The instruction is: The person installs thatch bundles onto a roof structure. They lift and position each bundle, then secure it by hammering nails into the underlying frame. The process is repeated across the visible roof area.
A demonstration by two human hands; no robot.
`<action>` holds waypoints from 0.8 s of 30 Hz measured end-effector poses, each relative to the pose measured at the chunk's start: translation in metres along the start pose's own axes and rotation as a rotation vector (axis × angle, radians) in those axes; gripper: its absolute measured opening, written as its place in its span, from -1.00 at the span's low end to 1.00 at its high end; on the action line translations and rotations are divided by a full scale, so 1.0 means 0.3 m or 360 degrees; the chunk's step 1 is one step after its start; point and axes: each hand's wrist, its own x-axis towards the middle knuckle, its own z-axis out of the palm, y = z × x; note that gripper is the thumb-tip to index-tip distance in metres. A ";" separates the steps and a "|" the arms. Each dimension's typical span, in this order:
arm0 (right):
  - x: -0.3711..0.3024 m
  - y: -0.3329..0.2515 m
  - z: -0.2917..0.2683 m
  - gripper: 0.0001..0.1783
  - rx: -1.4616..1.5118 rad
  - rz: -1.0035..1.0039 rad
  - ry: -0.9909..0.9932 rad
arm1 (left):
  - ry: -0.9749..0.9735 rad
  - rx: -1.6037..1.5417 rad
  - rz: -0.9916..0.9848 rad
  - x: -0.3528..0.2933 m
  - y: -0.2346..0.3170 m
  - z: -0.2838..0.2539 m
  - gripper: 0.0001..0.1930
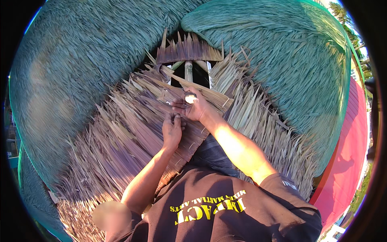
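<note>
Dry brown palm thatch (pixel 121 117) slopes in overlapping layers under my hands. My left hand (pixel 173 128) is low over a thatch panel (pixel 189 139), its thumb and fingertips pressed together; anything between them is too small to make out. Just above and to the right, my right hand (pixel 194 105) has its fingers curled inward. A bright sunlit patch by its thumb hides whether it grips something. The hands are close to each other, near the panel's stitched edge. Long loose leaf strips (pixel 201 93) stick out beyond my right hand.
Green netting over thatch (pixel 72 60) rises at left, and another netted thatch mass (pixel 278 52) at right. Ahead, a bamboo pole (pixel 188 71) shows in a dark gap below a short thatch piece (pixel 189 49). A red roof (pixel 342 161) lies at far right.
</note>
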 end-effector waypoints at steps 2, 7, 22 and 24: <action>0.000 0.054 -0.029 -0.54 0.0008 0.0038 -0.0047 | 0.0304 0.0134 0.0346 -0.009 -0.045 -0.002 -0.78; 0.003 0.088 -0.077 -0.42 0.0080 -0.0007 -0.0309 | 0.0489 0.0497 0.0789 -0.046 -0.028 -0.004 -0.81; 0.074 0.089 -0.143 -0.47 0.0008 -0.0117 -0.0435 | 0.0074 0.1961 0.0839 0.014 0.067 -0.016 -0.73; 0.077 0.094 -0.145 -0.45 -0.0009 -0.0141 -0.0465 | 0.0058 0.1892 0.0789 0.001 0.076 -0.019 -0.73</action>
